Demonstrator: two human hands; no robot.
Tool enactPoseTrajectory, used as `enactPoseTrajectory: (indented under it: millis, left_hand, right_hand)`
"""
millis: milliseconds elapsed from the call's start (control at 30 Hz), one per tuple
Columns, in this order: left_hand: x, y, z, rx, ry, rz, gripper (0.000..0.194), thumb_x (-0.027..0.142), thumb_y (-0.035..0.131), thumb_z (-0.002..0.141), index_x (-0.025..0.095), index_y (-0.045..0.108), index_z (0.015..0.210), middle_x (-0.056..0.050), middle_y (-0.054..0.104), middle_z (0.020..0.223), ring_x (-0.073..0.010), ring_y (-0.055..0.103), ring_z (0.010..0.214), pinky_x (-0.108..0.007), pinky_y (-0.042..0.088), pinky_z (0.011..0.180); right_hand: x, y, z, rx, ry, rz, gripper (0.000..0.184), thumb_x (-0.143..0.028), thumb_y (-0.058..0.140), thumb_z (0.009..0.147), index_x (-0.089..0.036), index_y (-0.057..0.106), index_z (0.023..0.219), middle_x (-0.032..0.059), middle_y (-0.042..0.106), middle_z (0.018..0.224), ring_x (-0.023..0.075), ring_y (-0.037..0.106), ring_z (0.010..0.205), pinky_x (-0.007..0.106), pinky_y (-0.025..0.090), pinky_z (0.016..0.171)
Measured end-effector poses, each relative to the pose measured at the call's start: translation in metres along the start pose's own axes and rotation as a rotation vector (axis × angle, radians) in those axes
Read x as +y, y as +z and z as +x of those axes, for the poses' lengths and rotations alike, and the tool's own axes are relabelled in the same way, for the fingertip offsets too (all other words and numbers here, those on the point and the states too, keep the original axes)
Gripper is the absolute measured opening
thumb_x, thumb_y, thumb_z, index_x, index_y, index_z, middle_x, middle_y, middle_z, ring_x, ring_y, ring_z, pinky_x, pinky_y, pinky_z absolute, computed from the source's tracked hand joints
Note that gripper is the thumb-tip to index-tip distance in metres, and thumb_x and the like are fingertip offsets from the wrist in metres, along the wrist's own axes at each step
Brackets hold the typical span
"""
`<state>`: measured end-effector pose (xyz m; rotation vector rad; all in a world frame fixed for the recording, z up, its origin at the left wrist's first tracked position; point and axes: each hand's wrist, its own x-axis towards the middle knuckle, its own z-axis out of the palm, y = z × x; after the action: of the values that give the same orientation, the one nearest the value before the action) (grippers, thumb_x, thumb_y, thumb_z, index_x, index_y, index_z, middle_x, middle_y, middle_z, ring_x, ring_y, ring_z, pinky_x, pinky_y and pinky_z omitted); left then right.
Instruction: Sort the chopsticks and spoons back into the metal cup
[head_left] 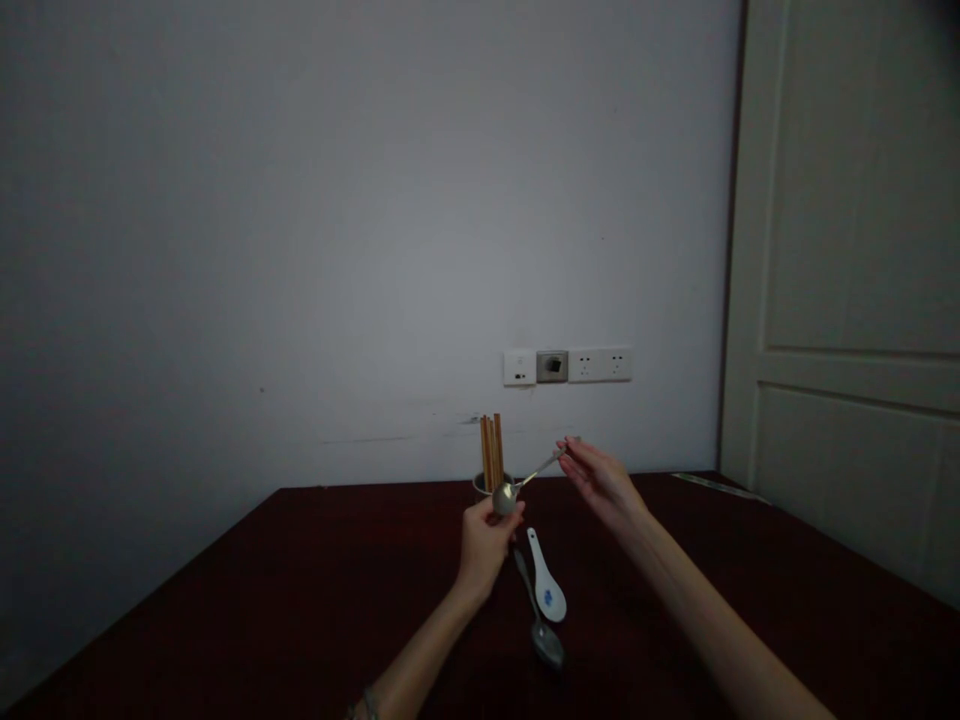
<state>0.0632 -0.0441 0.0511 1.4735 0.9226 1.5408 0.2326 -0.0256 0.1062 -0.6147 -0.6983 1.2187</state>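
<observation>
Right hand (600, 482): pinching the handle end of a metal spoon (505, 499).
Metal spoon: slanting down between the hands, its bowl showing in front of the left fingers.
Left hand (484, 550): curling at the cup (479, 485); whether it is gripping, one cannot tell.
Chopsticks (487, 450): standing in the cup, just beyond the left hand.
White spoon (550, 598), dark spoon (547, 645): lying on the tabletop (300, 600), right of the left hand.

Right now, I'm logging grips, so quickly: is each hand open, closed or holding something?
Left hand: closed around the cup with chopsticks; contact with the raised spoon can't be told.
Right hand: closed, holding that spoon by its handle.
</observation>
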Motion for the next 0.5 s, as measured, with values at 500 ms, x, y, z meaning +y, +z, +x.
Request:
enactPoseTrajectory:
  millis: [500]
  left_hand:
    - [0.018,0.009,-0.001,0.241,0.001,-0.316,0.04,0.046,0.064,0.063,0.009,0.064,0.077,0.002,0.051,0.05,-0.004,0.038,0.035,-0.017,0.029,0.032]
  right_hand:
    - [0.026,0.001,0.0,-0.094,0.028,-0.145,0.005,-0.019,0.063,0.071,-0.015,0.061,0.073,0.0072,0.067,0.085,0.017,0.063,0.084,0.026,0.054,0.079]
